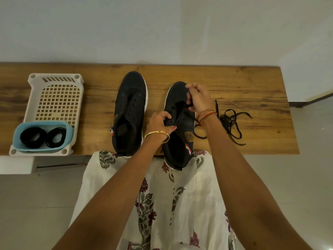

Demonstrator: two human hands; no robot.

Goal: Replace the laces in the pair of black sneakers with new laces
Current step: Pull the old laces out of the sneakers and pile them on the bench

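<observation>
Two black sneakers stand on a wooden table [252,83], toes pointing away from me. The left sneaker [128,112] has bare eyelets and no lace. My left hand [159,123] grips the left side of the right sneaker [177,130] by its eyelet flap. My right hand [199,98] hovers over that shoe's toe end and pinches a black lace near the front eyelets. Loose old black laces [231,121] lie tangled on the table just right of the shoe. Two coiled black new laces [43,137] sit in a light blue tub [69,132].
A white perforated plastic basket [54,98] at the table's left end holds the blue tub. A pale wall rises right behind the table. The table's near edge meets my patterned white garment, and both shoe heels overhang it slightly.
</observation>
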